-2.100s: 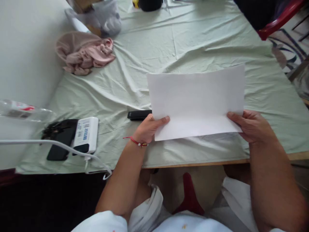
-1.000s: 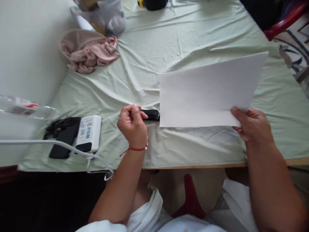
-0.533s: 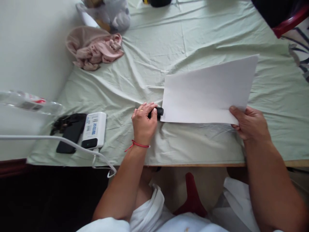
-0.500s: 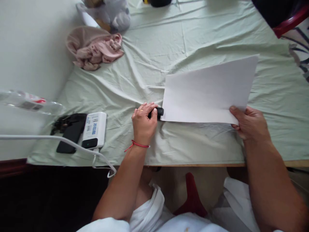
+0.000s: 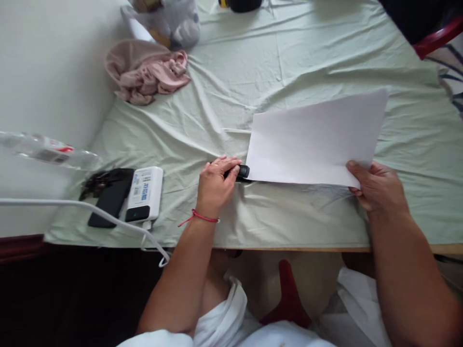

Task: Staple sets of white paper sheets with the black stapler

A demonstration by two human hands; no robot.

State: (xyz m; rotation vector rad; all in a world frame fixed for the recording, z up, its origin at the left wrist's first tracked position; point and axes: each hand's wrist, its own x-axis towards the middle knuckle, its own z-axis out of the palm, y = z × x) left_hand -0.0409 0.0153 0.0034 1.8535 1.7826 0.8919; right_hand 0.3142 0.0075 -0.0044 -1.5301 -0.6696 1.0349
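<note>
Over the tabletop [image 5: 285, 217], the left hand [image 5: 217, 183], now off the paper [image 5: 311, 144], wraps its grip around a black stapler [image 5: 243, 171], which seemingly now meets the paper's near-left corner, while the right hand [image 5: 378, 188] pinches the near-right one.

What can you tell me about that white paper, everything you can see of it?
The paper looks smooth, thin and plain, with no writing visible on its upper face. It lies lengthwise from left to right, gently bent, and its right side seems lifted off the pale green cloth. The right hand pinches it near the close right corner. Its close left corner meets the end of a black stapler. Whether it is one sheet or several, I cannot tell.
</note>
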